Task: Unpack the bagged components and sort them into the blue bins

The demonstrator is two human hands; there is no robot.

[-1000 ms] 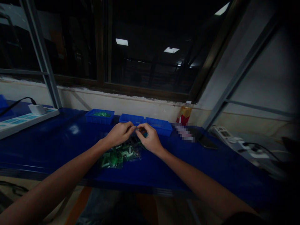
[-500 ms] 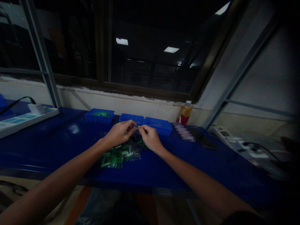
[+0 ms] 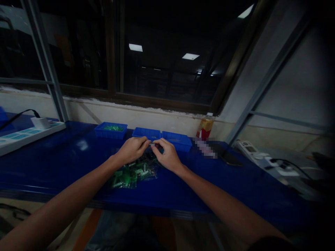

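Note:
My left hand and my right hand meet above the blue table, each closed in a pinch. Between their fingertips is a small, light-coloured narrow piece, too small and dark to name. Both hands grip it, one at each end. Just below lies a pile of small clear plastic bags with green and whitish contents, partly hidden by my hands. Behind my fingers stand two blue trays, a middle one and a right one, with little visible inside.
Farther left, another blue tray holds green pieces. A white power strip with a plug lies at the left. Right of the trays are a bottle, a blurred-out item and a dark phone-like slab. More plugs sit at far right.
My fingers have shifted slightly around the small piece, which now lies more level between them. My left fingers are more closed together. The pile and trays stay put.

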